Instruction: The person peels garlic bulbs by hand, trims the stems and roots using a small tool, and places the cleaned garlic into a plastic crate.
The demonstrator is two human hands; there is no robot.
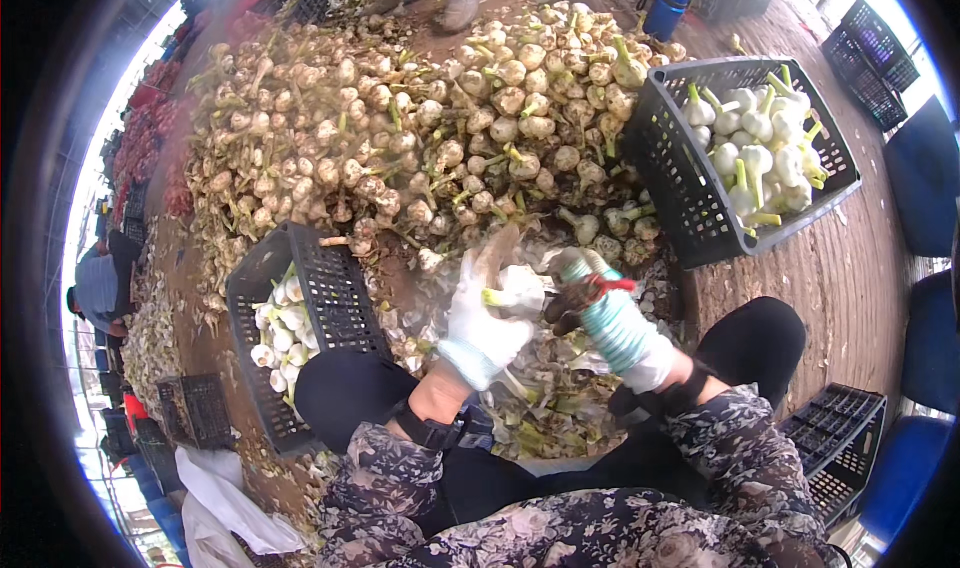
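In front of my knees, my left hand [487,328], in a white glove, grips a cleaned white garlic bulb [523,290] whose short green stem points left. My right hand [611,320] is just right of the bulb, in a white and teal glove with dark stained fingers. A red strip or handle [615,285] crosses that hand; blur hides what it is and whether the fingers close on anything. Below both hands lie peeled garlic skins and leaf scraps [555,418]. Beyond them spreads a large heap of soil-covered garlic bulbs [390,148].
A black plastic crate [697,223] of cleaned garlic stands front right, and a second crate [337,290] with cleaned bulbs is by my left knee. A blue flask [666,12] stands behind the heap. Another person's feet [459,9] are beyond it; a bent-over person [101,286] works far left.
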